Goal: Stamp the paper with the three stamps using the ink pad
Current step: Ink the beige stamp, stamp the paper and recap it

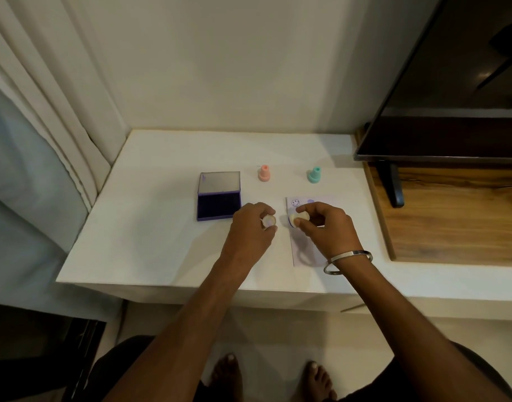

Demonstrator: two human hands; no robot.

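Stamp lies tilted in my right hand over the paper; my left hand pinches its cap just beside it.

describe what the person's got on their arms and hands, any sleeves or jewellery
Both forearms are bare, with no sleeves reaching into view and no gloves. The right hand has a plain, smooth silver-coloured metal bangle hanging loosely round its wrist. The left hand and its wrist show no jewellery or watch. No rings can be made out on either hand.
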